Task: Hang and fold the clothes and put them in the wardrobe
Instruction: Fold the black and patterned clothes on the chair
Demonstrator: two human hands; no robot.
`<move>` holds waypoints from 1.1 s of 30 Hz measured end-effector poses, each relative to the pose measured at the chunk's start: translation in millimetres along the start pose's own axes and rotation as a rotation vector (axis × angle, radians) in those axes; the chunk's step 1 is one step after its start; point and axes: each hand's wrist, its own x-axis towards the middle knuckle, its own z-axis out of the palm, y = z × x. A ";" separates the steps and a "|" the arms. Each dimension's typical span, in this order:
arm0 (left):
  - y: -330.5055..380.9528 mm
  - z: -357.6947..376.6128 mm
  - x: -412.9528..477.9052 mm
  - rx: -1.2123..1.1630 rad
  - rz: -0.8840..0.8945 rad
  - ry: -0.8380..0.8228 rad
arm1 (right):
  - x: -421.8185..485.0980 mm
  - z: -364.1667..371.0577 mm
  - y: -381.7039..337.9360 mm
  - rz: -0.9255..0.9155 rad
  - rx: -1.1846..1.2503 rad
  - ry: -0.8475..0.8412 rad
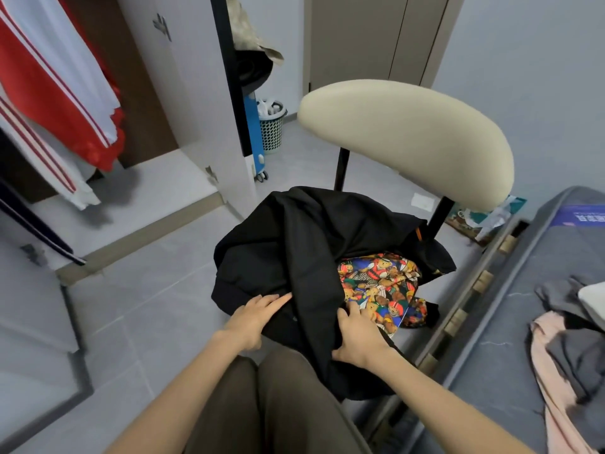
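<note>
A black garment lies heaped over the seat of a chair with a cream backrest. A colourful bear-print cloth shows from under it on the right. My left hand rests on the garment's near left edge with its fingers stretched flat. My right hand grips a fold of the black fabric beside the bear-print cloth. The open wardrobe stands at the left, with a red and white striped jacket hanging inside.
A bed runs along the right, with grey and pink clothes piled on it. A green laundry basket and a blue wheeled unit stand behind the wardrobe door. My legs in brown trousers fill the bottom centre.
</note>
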 end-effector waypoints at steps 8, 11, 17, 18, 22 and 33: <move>-6.8 20.1 19.9 0.300 -0.045 0.169 | 11.6 -7.9 2.6 -0.115 -0.075 0.070; -6.8 22.2 25.2 0.322 -0.035 0.295 | 11.4 -20.3 10.4 -0.099 0.075 0.055; 1.4 4.7 31.2 0.288 -0.016 0.302 | -1.4 -54.1 24.8 -0.147 0.405 0.164; 3.2 0.1 31.0 0.269 0.002 0.293 | -4.4 -61.1 26.1 -0.153 0.433 0.193; 6.5 -29.3 19.8 0.111 0.068 0.342 | -22.1 -87.4 32.8 -0.156 0.553 0.235; 20.7 -57.3 -78.0 -0.189 0.040 -0.062 | -97.0 -105.7 14.4 -0.262 0.745 -0.241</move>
